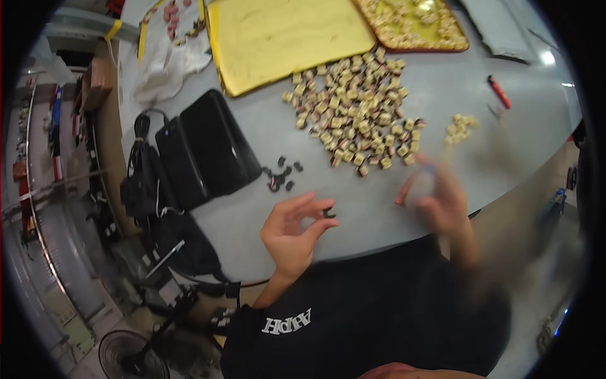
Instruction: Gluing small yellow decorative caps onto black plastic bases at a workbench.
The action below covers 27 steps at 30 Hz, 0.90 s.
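Note:
Between the thumb and fingertip of my left hand [291, 232] is a small black curved piece [329, 213], held just above the grey table near its front edge. Several similar small black pieces [281, 174] lie loose just beyond that hand. My right hand [442, 199] is over the table to the right, smeared by motion, so its fingers and anything in them are unclear. Beyond and between the hands spreads a large heap of small cream-coloured blocks with dark and pinkish sides [360, 114]. A smaller cluster of cream pieces [461, 128] lies to the right of the heap.
A black folded stand-like device [208, 148] with cables is at the left. Behind the heap lie a yellow tray [290, 41] and a brown-rimmed tray [435, 47] of cream pieces. A red-handled tool [499, 92] rests far right; crumpled white plastic [167, 72] lies far left.

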Each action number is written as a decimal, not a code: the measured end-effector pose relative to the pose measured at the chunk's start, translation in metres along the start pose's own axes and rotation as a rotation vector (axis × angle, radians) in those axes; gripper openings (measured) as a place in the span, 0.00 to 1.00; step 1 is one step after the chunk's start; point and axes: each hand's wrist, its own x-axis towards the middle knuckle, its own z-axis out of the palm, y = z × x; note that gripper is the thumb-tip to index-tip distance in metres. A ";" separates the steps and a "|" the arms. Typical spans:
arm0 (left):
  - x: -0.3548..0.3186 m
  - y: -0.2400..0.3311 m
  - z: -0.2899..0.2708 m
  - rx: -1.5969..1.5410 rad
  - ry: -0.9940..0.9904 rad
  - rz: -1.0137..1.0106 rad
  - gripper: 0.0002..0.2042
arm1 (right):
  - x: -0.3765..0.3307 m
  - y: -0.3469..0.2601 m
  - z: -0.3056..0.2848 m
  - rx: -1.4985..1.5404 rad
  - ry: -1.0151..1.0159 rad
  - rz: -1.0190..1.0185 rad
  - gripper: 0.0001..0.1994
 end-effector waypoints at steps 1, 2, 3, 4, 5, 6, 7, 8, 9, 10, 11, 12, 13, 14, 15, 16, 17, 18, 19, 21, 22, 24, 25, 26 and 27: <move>0.000 -0.002 -0.003 0.099 -0.066 0.084 0.21 | -0.001 0.002 0.007 0.218 0.095 0.048 0.23; 0.000 -0.005 -0.004 0.188 -0.145 0.167 0.23 | -0.002 0.007 0.010 0.231 0.094 0.069 0.23; 0.000 -0.006 -0.004 0.195 -0.141 0.147 0.23 | -0.001 0.013 0.012 0.254 0.085 0.037 0.22; -0.001 -0.005 -0.002 0.201 -0.126 0.192 0.21 | 0.001 0.017 0.012 0.274 0.078 0.002 0.20; -0.001 -0.005 0.000 0.206 -0.111 0.239 0.20 | 0.002 0.022 0.013 0.292 0.071 -0.035 0.19; -0.002 -0.005 0.001 0.208 -0.097 0.288 0.18 | 0.006 0.023 0.016 0.294 0.073 -0.023 0.19; -0.002 -0.006 0.002 0.211 -0.098 0.268 0.18 | 0.013 0.023 0.023 0.364 0.092 -0.051 0.18; -0.002 -0.008 0.002 0.211 -0.130 0.262 0.18 | 0.020 0.022 0.029 0.433 0.112 -0.080 0.18; -0.001 -0.009 0.001 0.209 -0.163 0.256 0.17 | 0.024 0.022 0.032 0.500 0.133 -0.111 0.18; -0.002 -0.008 0.000 0.205 -0.198 0.260 0.16 | 0.024 0.020 0.035 0.501 0.139 -0.104 0.18; -0.003 -0.006 -0.001 0.204 -0.201 0.251 0.16 | 0.023 0.019 0.037 0.539 0.151 -0.064 0.18; -0.002 -0.005 -0.002 0.214 -0.207 0.255 0.15 | 0.022 0.018 0.038 0.578 0.162 -0.023 0.18; -0.002 -0.004 -0.003 0.224 -0.214 0.259 0.15 | 0.020 0.018 0.039 0.617 0.175 0.017 0.19; -0.002 -0.004 -0.004 0.234 -0.221 0.263 0.14 | 0.019 0.019 0.038 0.619 0.182 0.025 0.19; -0.002 -0.005 -0.004 0.236 -0.223 0.256 0.14 | 0.020 0.019 0.037 0.578 0.175 0.030 0.19; -0.001 -0.005 -0.003 0.210 -0.218 0.247 0.15 | 0.020 0.020 0.036 0.538 0.167 0.036 0.19; -0.001 -0.006 -0.003 0.185 -0.214 0.237 0.15 | 0.020 0.020 0.035 0.497 0.160 0.042 0.19; 0.000 -0.006 -0.002 0.160 -0.209 0.227 0.15 | 0.020 0.020 0.034 0.500 0.165 0.047 0.19; -0.001 -0.007 -0.002 0.162 -0.212 0.219 0.15 | 0.020 0.021 0.033 0.507 0.168 0.025 0.19; -0.001 -0.008 0.001 0.126 -0.174 0.196 0.15 | 0.020 0.020 0.033 0.520 0.168 -0.022 0.20; -0.001 -0.008 0.002 0.108 -0.155 0.184 0.15 | 0.021 0.018 0.033 0.522 0.171 -0.017 0.20; -0.002 -0.009 0.000 0.107 -0.178 0.182 0.16 | 0.022 0.012 0.035 0.525 0.173 0.003 0.19; -0.002 -0.009 0.000 0.103 -0.202 0.185 0.17 | 0.022 0.010 0.035 0.527 0.175 0.012 0.19; -0.002 -0.009 0.000 0.098 -0.225 0.188 0.18 | 0.022 0.009 0.036 0.528 0.178 0.016 0.19; -0.003 -0.010 -0.001 0.099 -0.226 0.184 0.18 | 0.022 0.007 0.037 0.518 0.172 0.012 0.19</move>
